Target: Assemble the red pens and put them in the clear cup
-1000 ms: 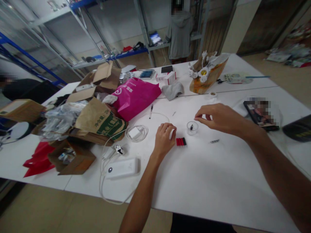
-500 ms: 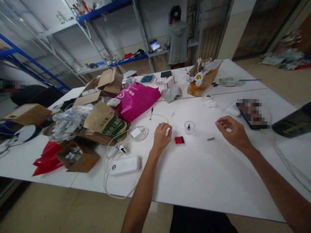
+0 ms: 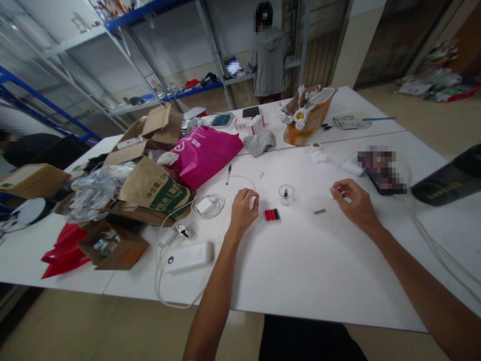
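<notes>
1. Brown sack (image 3: 152, 188): "净含量" legible.
2. Pink bag (image 3: 210, 155): white lettering, blurred.
3. Left hand (image 3: 243, 208): fingers curled; whether they pinch anything, I cannot tell.
4. Red-and-black cylinders (image 3: 271, 215): on the table (image 3: 285, 273), just right of that hand.
5. Cup (image 3: 291, 198): clear, black piece (image 3: 286, 193) inside, right of the cylinders.
6. Metal piece (image 3: 319, 211): between cup and right hand (image 3: 353, 204), touching neither.
7. Right hand: loosely curled, nothing visible in it; a second ago it was beside the cup.
8. Bottle (image 3: 451, 175): yellow writing, illegible.
</notes>
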Available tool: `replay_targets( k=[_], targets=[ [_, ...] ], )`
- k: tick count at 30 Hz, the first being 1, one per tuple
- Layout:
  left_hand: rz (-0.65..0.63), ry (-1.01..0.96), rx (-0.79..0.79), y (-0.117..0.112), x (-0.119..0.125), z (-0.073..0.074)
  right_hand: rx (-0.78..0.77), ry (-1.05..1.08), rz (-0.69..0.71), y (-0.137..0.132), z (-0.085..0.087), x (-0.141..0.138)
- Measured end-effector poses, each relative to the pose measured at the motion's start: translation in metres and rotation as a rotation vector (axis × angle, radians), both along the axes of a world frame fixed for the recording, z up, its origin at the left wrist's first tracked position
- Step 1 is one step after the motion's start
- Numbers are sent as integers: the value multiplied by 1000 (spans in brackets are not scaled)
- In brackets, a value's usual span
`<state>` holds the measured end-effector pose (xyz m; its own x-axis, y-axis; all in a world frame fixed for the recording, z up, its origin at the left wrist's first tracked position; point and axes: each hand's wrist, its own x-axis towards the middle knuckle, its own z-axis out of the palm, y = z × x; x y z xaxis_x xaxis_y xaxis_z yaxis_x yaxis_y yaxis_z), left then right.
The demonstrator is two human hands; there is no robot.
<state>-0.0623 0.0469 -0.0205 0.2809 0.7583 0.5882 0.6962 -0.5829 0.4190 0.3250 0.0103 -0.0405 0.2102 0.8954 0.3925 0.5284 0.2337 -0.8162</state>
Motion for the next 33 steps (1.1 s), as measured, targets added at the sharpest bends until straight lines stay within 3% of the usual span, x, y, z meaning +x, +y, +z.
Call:
replay_targets(
  k=[17, 28, 33],
  targets=[
    [-60, -108, -27, -1, 0, 0, 8, -37, 25, -5, 6, -9],
    [-64, -2, -106, -5, 0, 5, 15, -60, 19, -5, 7, -8],
    [-161, 76, -203, -7, -4, 9, 28, -65, 33, -6, 9, -9]
  ],
)
